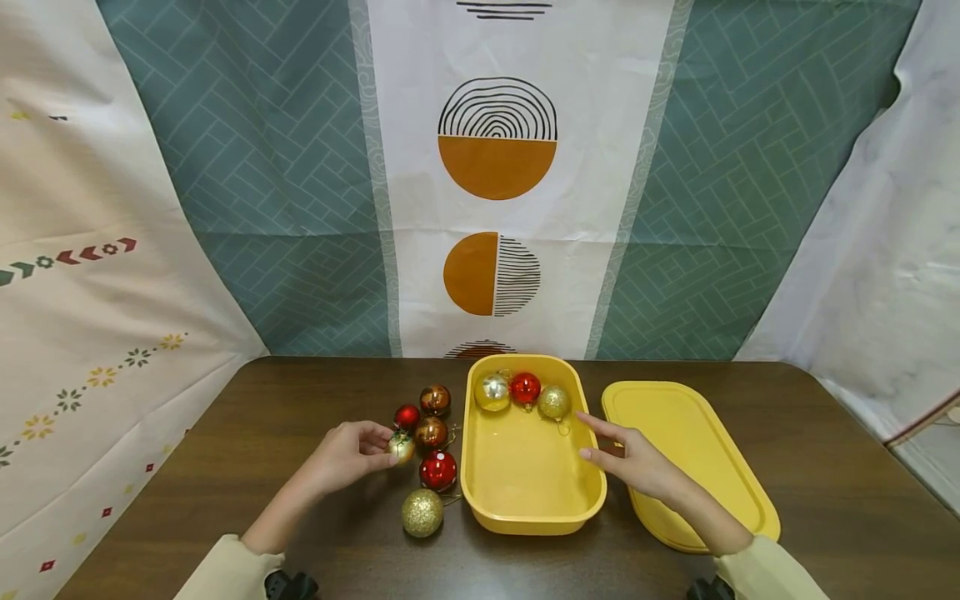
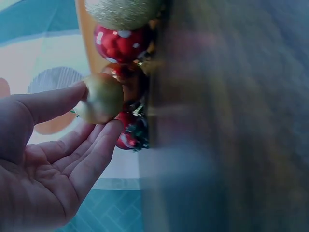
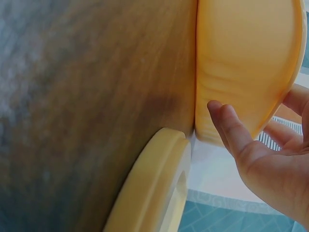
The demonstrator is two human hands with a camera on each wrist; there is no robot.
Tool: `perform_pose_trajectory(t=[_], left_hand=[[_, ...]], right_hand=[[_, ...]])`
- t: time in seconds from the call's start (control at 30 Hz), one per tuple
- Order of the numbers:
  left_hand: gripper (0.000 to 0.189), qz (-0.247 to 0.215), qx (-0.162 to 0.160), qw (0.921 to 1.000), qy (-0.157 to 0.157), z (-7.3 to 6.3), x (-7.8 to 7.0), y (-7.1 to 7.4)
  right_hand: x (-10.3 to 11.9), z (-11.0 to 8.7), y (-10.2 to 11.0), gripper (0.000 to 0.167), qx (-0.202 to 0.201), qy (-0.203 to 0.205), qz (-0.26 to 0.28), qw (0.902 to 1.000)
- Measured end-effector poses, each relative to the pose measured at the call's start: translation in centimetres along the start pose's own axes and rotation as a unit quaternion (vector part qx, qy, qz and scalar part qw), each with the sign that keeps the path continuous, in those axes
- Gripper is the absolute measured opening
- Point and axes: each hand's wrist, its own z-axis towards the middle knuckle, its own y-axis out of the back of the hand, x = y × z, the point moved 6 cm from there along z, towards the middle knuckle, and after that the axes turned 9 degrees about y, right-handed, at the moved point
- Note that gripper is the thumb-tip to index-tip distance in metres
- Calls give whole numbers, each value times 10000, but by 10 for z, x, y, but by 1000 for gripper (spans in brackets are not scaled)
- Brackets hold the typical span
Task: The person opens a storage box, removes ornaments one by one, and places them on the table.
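Note:
My left hand [image 1: 347, 457] pinches a shiny gold Christmas bauble [image 2: 100, 99] between thumb and fingertips, left of the yellow plastic box [image 1: 525, 523]. Close to it are a small red bauble [image 1: 407, 417], two copper baubles [image 1: 435, 401] and a larger red bauble [image 1: 438, 471]. A glittery gold bauble [image 1: 422, 512] lies nearest me. My right hand [image 1: 637, 458] is at the box's right rim, fingers fairly straight, some reaching over the edge and others outside the wall. Inside the box, at its far end, lie a clear-and-gold bauble [image 1: 492, 392], a red bauble [image 1: 525, 389] and a glittery gold bauble [image 1: 554, 402].
A flat yellow lid [image 1: 697, 467] lies on the dark wooden table [image 1: 337, 383], right of the box and partly under my right forearm. Patterned cloth [image 1: 315, 167] hangs behind the table's far edge. Lighter cloths hang at both sides.

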Motion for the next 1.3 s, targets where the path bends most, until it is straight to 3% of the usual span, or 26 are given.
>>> perform_pose_trajectory(t=[0.2, 0.6, 1.3], left_hand=[[32, 64, 121, 9999, -59, 5, 8, -6], [31, 270, 266, 9988, -302, 5, 5, -9], [31, 301, 212, 9993, -105, 7, 8, -11]], right_hand=[[-1, 0, 0, 60, 1, -20, -54, 10000], [-1, 1, -1, 61, 26, -41, 40, 10000], [0, 1, -1, 60, -16, -1, 25, 10000]])
